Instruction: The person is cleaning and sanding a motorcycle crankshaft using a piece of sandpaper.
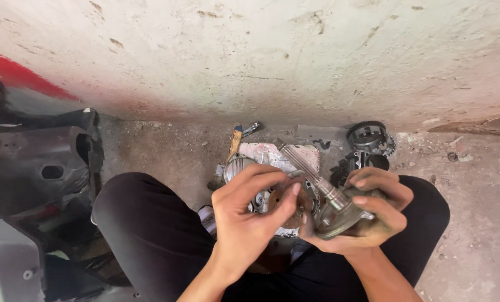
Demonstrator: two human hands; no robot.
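A person crouches over a dusty concrete floor (pixel 473 223) near a pale wall. The right hand (pixel 367 215) is wrapped tight around a greasy metal drum with a splined shaft (pixel 311 173) rising far-left. The left hand (pixel 250 210) pinches a rusty round disc (pixel 286 207) just beside it. A white sheet (pixel 272 154) beneath carries metal parts; a dark toothed clutch basket (pixel 368 137) stands far right.
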